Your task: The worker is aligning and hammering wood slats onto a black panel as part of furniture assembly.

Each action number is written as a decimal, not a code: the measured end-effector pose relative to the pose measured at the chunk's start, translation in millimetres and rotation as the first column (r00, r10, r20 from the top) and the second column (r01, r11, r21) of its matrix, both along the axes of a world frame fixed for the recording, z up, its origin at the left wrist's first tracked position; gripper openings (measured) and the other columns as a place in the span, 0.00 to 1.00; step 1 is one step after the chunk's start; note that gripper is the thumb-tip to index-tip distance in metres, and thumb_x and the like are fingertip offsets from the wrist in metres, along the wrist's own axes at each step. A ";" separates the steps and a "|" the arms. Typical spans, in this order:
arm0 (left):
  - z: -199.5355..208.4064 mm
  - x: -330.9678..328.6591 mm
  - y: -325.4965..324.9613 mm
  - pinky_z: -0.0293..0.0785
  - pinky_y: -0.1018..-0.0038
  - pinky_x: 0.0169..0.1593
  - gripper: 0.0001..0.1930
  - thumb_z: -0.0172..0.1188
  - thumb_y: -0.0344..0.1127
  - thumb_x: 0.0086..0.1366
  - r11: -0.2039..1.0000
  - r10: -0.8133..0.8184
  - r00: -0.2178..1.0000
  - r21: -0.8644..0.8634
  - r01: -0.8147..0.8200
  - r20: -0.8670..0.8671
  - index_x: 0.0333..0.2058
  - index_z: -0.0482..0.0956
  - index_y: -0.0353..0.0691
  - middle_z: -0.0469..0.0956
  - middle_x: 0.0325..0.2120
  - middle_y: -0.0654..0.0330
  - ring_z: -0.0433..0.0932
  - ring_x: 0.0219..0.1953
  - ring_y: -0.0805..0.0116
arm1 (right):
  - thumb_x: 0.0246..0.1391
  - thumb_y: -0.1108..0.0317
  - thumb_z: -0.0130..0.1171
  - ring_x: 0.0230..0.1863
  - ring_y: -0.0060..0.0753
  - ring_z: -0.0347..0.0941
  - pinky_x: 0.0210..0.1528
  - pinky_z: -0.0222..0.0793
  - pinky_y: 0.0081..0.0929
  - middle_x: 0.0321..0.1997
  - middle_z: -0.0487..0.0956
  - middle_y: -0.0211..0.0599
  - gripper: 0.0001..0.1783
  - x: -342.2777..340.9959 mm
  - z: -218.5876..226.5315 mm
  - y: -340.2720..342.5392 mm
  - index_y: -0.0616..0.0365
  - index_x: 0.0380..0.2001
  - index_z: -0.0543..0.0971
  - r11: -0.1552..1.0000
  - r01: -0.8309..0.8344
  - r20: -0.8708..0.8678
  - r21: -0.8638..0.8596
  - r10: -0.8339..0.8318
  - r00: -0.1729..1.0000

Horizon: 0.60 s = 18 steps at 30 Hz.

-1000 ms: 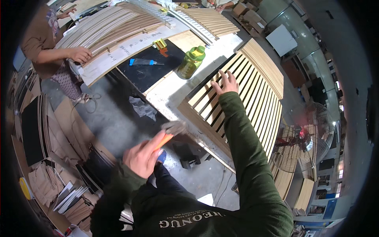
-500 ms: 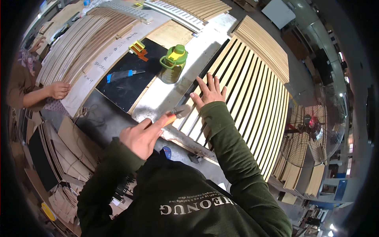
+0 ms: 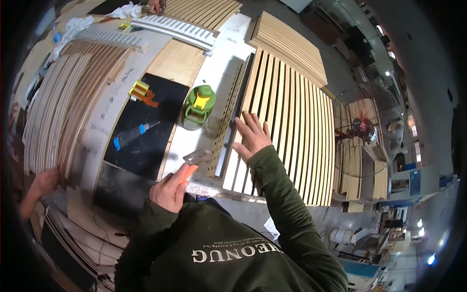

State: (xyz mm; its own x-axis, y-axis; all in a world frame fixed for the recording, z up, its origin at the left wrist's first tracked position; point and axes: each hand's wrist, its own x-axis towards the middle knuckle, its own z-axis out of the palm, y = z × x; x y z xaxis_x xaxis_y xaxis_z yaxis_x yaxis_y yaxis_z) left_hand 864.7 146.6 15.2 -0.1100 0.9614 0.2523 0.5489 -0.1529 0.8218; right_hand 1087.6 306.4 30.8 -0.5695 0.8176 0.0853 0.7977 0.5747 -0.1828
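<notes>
A putty knife (image 3: 198, 156) with an orange handle and a flat metal blade is in my left hand (image 3: 168, 192), fingers closed round the handle. Its blade points up and to the right, a little apart from the panel's left edge. My right hand (image 3: 253, 135) lies spread on the slatted wooden panel (image 3: 296, 131), near that edge, fingers apart and holding nothing. Pale slats run away from me with dark gaps between them. Along the panel's left side shows a slotted strip (image 3: 227, 121).
A green-lidded bottle (image 3: 200, 104) stands left of the panel. On a black board (image 3: 151, 97) lie a blue utility knife (image 3: 134, 135) and a yellow clamp-like piece (image 3: 139, 89). Stacked strips (image 3: 58, 107) lie left, beside a co-worker's hand (image 3: 44, 182). A caged fan (image 3: 362, 126) stands right.
My view has turned, so the table appears shifted left. My left hand has drawn the putty knife back from the panel's near edge. My right hand stays spread on the slats.
</notes>
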 end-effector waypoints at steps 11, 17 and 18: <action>-44.0 -57.8 82.1 0.60 0.65 0.43 0.33 0.59 0.38 0.43 0.998 0.051 0.965 -0.011 -0.055 -0.257 0.50 0.59 0.40 0.63 0.39 0.53 0.62 0.42 0.55 | 0.38 0.75 0.50 0.58 0.43 0.46 0.58 0.41 0.34 0.57 0.50 0.48 0.35 77.8 -25.9 -125.3 0.64 0.53 0.51 0.689 0.724 -0.853 -0.038 -0.401 0.336; -88.3 -28.1 186.3 0.55 0.69 0.52 0.44 0.65 0.37 0.37 0.973 0.016 0.926 0.220 0.073 -0.377 0.52 0.49 0.37 0.56 0.47 0.46 0.56 0.50 0.55 | 0.42 0.53 0.52 0.48 0.36 0.57 0.44 0.55 0.42 0.52 0.57 0.37 0.32 60.7 -64.6 -185.7 0.51 0.50 0.56 0.192 0.375 -0.408 -0.907 -0.620 -0.670; -93.1 -21.7 196.2 0.55 0.70 0.52 0.44 0.65 0.39 0.37 0.966 0.003 0.886 0.229 0.117 -0.465 0.52 0.49 0.37 0.58 0.46 0.47 0.57 0.50 0.57 | 0.43 0.52 0.51 0.43 0.35 0.59 0.42 0.55 0.41 0.47 0.61 0.34 0.27 52.2 -75.0 -186.7 0.51 0.45 0.58 0.317 0.210 -0.370 -0.925 -0.622 -0.690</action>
